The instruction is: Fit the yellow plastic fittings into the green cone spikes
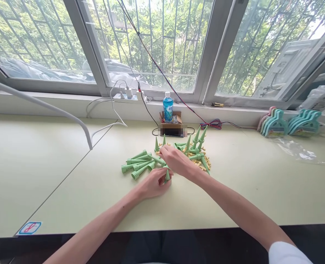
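Note:
My left hand (156, 183) rests on the table with its fingers curled round a green plastic cone (167, 176), point upward. Just beyond it, my right hand (176, 160) reaches across with its fingertips pinched together. What those fingertips hold, if anything, is hidden. Close by stand two upright green cones (156, 144) with small yellow pegs around them. Several loose green cones (140, 170) lie in a heap to the left of my hands. On the right, more green cones (195, 138) stand or lie among a pile of small yellow pegs (198, 164).
A small cardboard box (173, 126) and a blue bottle (168, 107) stand at the back. Coiled cables (213, 124) lie right of them. Pastel hangers (275, 123) and clear plastic wrap (300, 152) sit at right. A white tube (68, 113) crosses the left side.

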The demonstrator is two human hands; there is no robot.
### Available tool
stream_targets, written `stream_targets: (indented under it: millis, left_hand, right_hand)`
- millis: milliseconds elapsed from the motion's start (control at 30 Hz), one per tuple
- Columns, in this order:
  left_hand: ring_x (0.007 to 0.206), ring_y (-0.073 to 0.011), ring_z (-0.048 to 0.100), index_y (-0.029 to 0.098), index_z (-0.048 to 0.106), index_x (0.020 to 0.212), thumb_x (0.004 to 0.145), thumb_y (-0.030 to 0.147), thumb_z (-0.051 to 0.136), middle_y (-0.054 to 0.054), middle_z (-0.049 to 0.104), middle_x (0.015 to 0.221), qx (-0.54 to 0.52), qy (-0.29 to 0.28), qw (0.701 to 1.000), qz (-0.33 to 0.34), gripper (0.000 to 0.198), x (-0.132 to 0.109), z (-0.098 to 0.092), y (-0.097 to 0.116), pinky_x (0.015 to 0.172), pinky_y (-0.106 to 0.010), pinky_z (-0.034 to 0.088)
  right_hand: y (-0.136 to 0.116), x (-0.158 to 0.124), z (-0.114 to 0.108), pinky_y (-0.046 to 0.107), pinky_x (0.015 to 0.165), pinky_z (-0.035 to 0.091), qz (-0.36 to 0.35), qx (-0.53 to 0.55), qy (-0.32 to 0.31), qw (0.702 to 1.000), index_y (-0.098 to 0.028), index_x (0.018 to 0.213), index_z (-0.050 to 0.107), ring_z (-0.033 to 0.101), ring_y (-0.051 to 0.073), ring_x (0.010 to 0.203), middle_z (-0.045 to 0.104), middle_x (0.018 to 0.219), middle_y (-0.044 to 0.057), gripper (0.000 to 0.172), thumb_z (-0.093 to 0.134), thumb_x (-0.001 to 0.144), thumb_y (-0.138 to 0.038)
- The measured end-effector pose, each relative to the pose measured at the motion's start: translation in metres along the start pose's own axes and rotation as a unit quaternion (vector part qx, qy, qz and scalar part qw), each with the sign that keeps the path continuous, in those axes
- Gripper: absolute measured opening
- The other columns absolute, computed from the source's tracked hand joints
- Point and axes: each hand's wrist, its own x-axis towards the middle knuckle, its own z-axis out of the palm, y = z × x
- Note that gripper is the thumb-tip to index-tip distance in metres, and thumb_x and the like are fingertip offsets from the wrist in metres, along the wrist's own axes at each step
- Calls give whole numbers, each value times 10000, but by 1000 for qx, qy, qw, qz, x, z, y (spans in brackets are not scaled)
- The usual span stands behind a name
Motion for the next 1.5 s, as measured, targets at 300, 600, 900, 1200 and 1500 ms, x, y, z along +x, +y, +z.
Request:
stream_targets:
  millis: [300,600,900,1200,1500]
  left_hand:
    - [510,-76,468,177,611,959,802,87,549,3,659,777,4,15,1000,27,192,-5,2,-2,545,-220,437]
    - [652,-101,555,176,619,1010,875,102,536,-42,672,889,-51,61,996,31,175,-3,0,1,472,-166,416]
    - [545,-96,491,184,614,1059,867,128,561,33,571,663,-36,26,999,10,208,-5,-5,3,532,-208,432]
    - [583,-96,466,179,599,1020,903,174,564,-27,579,871,-3,40,999,33,123,-4,-9,3,532,-226,403]
    - [558,-111,398,178,579,834,947,244,547,34,451,637,58,23,998,16,136,-3,-6,-4,525,-230,346]
  right_hand:
    - [19,-85,50,259,653,512,44,215,212,952,-221,1223,526,590,144,673,625,841,18,199,424,1058,-269]
    - [-12,-82,43,280,695,528,73,258,281,921,-214,1308,564,608,165,753,612,876,49,317,397,1040,-182]
    - [-10,-83,40,237,554,507,190,373,194,887,-203,976,537,601,126,572,622,738,-6,80,522,954,-278]
    - [-5,-83,42,223,516,420,182,364,148,902,-211,858,507,532,118,551,554,671,-27,127,534,942,-302]
    - [-2,-84,40,227,507,366,189,369,132,900,-211,807,489,466,116,537,514,637,-38,155,547,927,-290]
